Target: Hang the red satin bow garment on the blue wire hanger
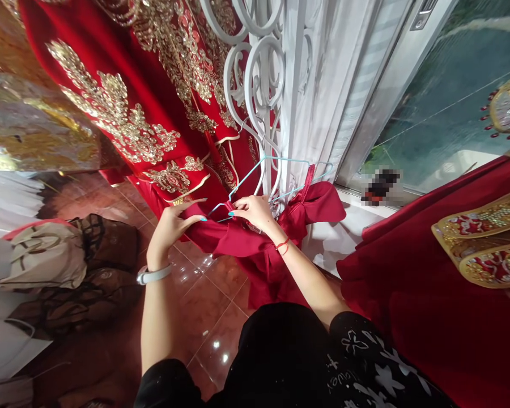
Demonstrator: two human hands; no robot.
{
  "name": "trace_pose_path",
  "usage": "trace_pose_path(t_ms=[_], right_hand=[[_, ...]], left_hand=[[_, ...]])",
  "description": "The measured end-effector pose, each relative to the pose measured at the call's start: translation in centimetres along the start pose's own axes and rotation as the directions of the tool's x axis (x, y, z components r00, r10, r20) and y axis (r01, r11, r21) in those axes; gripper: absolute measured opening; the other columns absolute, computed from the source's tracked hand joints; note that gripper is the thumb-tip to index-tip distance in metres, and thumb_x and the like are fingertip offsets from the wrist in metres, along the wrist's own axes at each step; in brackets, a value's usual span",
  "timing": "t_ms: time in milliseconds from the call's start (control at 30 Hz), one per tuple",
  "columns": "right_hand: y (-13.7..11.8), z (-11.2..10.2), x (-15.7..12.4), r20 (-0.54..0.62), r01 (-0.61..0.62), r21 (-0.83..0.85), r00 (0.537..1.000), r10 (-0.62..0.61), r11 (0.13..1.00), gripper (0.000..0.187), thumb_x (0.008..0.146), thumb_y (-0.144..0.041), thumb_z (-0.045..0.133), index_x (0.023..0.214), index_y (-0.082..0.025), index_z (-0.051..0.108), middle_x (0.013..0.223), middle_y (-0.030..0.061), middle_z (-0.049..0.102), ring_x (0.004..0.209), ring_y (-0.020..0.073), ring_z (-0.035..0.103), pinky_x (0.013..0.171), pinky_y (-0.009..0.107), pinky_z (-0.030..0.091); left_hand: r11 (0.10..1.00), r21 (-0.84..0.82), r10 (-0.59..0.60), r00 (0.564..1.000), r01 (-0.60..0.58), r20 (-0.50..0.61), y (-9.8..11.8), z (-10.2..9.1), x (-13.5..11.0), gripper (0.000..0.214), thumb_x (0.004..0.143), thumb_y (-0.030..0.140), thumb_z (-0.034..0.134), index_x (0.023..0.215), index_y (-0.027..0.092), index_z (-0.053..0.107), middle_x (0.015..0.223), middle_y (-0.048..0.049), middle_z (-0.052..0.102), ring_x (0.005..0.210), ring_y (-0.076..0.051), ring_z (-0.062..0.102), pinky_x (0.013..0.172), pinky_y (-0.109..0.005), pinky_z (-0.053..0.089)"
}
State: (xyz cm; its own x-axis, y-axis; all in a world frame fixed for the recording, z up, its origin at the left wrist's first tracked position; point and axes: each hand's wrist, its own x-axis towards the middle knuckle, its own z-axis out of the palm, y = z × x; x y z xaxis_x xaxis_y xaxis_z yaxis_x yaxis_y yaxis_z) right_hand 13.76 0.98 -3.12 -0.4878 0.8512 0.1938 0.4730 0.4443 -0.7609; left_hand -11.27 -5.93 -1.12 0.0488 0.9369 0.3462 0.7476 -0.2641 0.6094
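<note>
Your hands held the red dress [242, 241]; your left hand [174, 224] pinched its edge; your right hand [255, 211], nearer the blue hanger [287, 159], pinched a strap [228, 205]; the hanger's length ran rightward beyond both.

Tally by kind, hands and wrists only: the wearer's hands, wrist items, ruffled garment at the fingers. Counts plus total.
Hands: 2 (left hand, right hand)
Watches: 1 (pale-strapped watch, left wrist)
Bracelets: 1 (red bracelet, right wrist)
Garments: 1 (crimson ruffled garment)
Total: 5
</note>
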Motion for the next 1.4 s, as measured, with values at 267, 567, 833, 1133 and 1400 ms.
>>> trace_pose_path(t_ms=[267, 567, 833, 1133, 1400], right_hand=[[0.1, 0.7, -0.2, -0.031, 0.007, 0.019, 0.999, -0.006, 1.000, 0.016, 0.095, -0.019, 0.073, 0.103, -0.024, 0.086, 0.109, 0.0060, 0.085, 0.111, 0.0276, 0.077, 0.113, 0.049, 0.038], [4.5, -0.9, -1.5, -0.250, 0.248, 0.510, 0.959, -0.133, 0.824, 0.026, 0.097, -0.035, 0.060, 0.112, -0.022, 0.078, 0.116, 0.0085, 0.080, 0.101, 0.0217, 0.076, 0.097, 0.037, 0.059], [14.5, -11.3, -8.1, -0.881, -0.241, 0.128, 0.417, 0.222, 0.962, 0.028, 0.079, -0.020, 0.065, 0.106, -0.020, 0.073, 0.103, 0.0138, 0.074, 0.095, 0.0228, 0.066, 0.086, 0.036, 0.056], [13.6, -12.0, -9.0, -0.785, -0.190, 0.337, 0.484, 0.387, 0.922, 0.034, 0.070, -0.034, 0.060, 0.090, -0.013, 0.078, 0.063, 0.0031, 0.069, 0.053, 0.0161, 0.059, 0.052, 0.028, 0.048], [12.8, -13.4, -10.1, -0.787, -0.106, 0.425, 0.447, 0.425, 0.899, 0.029, 0.069, -0.030, 0.060, 0.087, -0.015, 0.077, 0.056, -0.0019, 0.065, 0.045, 0.0133, 0.055, 0.047, 0.026, 0.046]], left_hand=[[0.986, 0.073, 0.132, 0.968, -0.151, 0.216, 5.3, 2.3, 4.8, 0.064, 0.091, 0.071, 0.061, 0.116, 0.015, 0.081, 0.111, -0.0155, 0.079, 0.102, -0.034, 0.073, 0.100, -0.045, 0.057], [0.973, 0.196, 0.126, 0.992, -0.122, -0.006, 5.1, 5.1, 2.6, 0.054, 0.101, 0.048, 0.060, 0.146, 0.018, 0.059, 0.128, -0.0139, 0.066, 0.115, -0.030, 0.067, 0.109, -0.048, 0.052], [0.986, 0.109, 0.138, 0.983, -0.125, -0.120, 4.9, 6.3, 3.2, 0.052, 0.096, 0.043, 0.063, 0.143, 0.021, 0.058, 0.136, -0.0140, 0.061, 0.131, -0.033, 0.057, 0.117, -0.052, 0.045], [0.923, 0.040, 0.365, 0.905, -0.382, 0.218, 13.5, 17.0, 7.9, 0.050, 0.098, 0.034, 0.065, 0.142, 0.011, 0.062, 0.134, -0.0190, 0.068, 0.123, -0.032, 0.064, 0.109, -0.043, 0.049], [0.961, -0.135, 0.269, 0.927, -0.241, 0.260, 14.8, 23.3, 11.2, 0.022, 0.103, 0.036, 0.064, 0.104, 0.016, 0.072, 0.087, -0.0091, 0.073, 0.081, -0.025, 0.066, 0.080, -0.034, 0.049]])
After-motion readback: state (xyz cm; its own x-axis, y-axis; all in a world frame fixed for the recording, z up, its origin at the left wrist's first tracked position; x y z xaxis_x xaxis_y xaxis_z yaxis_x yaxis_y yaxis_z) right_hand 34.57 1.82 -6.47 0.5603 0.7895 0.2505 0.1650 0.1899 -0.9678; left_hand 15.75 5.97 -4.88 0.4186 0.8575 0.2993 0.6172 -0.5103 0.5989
